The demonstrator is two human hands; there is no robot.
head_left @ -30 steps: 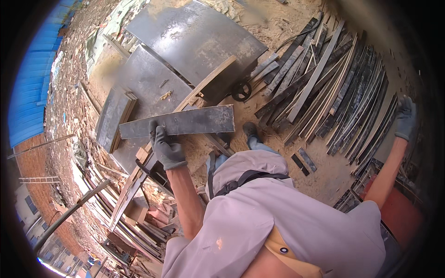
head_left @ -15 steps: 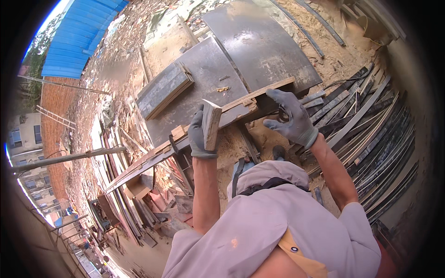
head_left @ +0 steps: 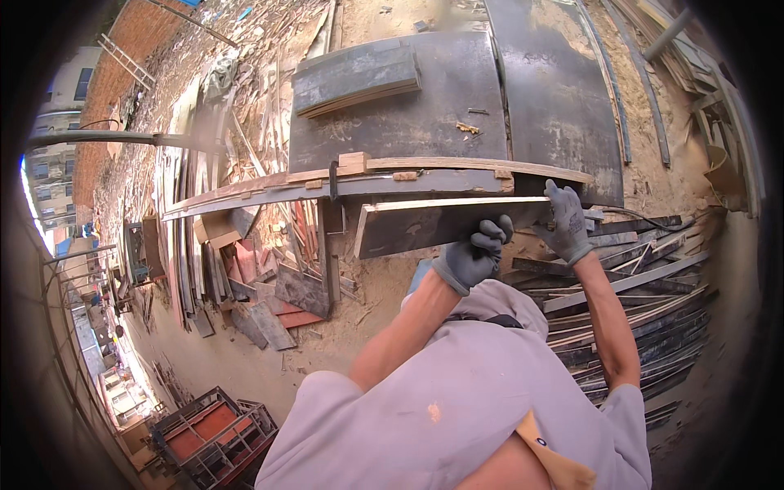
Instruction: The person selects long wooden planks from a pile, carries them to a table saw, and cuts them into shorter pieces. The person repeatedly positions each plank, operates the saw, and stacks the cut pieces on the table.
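Observation:
Both my hands wear grey gloves and hold a dark, flat plywood board [head_left: 425, 226] on edge against the front of a dark work table [head_left: 408, 122]. My left hand [head_left: 474, 255] grips the board's lower edge near its middle. My right hand [head_left: 565, 220] clasps the board's right end. A long pale wooden strip [head_left: 457, 166] runs along the table's front edge just above the board. A stack of dark boards [head_left: 355, 77] lies on the table's far left part.
Long dark strips and planks are piled on the ground at right [head_left: 645, 302]. Scrap wood and planks lie heaped at left [head_left: 237, 253]. A large dark sheet [head_left: 555, 90] lies behind the table. A metal crate [head_left: 216, 437] stands at bottom left on sandy ground.
I have turned left toward the table. The board has swung from a slanted carry to lying level along the table's front edge. My right hand now grips the board's right end.

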